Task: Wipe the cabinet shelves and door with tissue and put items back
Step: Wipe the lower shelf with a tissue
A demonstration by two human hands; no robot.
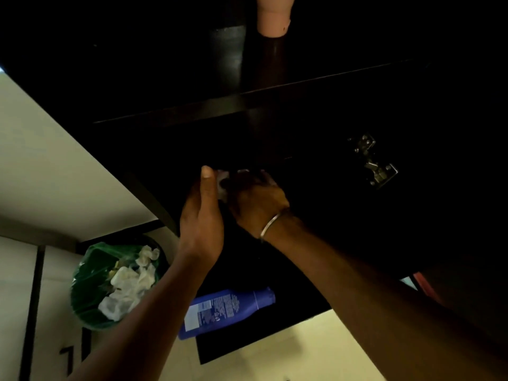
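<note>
Both hands meet at the front edge of a dark cabinet shelf, in the middle of the scene. The left hand is upright with the thumb raised, its fingers curled round the near side of a small pale object that looks like folded tissue or a small packet; blur and shadow make it hard to say which. The right hand, with a thin metal bangle at the wrist, closes over the same thing from the right, fingers bent down onto it. So both grips are narrow and on that one item.

If it is tissue, it will be very light, soft and limp, easy to tear when damp, and best bunched into a pad under the fingertips rather than pinched at a corner.

The cabinet is smooth, dark, slightly glossy wood with straight board edges; a shiny metal hinge sits to the right on the inner side. A pale pink bottle stands far up on a higher shelf. Near the floor, a blue plastic bottle with a white label lies on its side, probably smooth and slippery, best taken round the body. To the left, a bin lined with green plastic holds crumpled white tissues.
</note>
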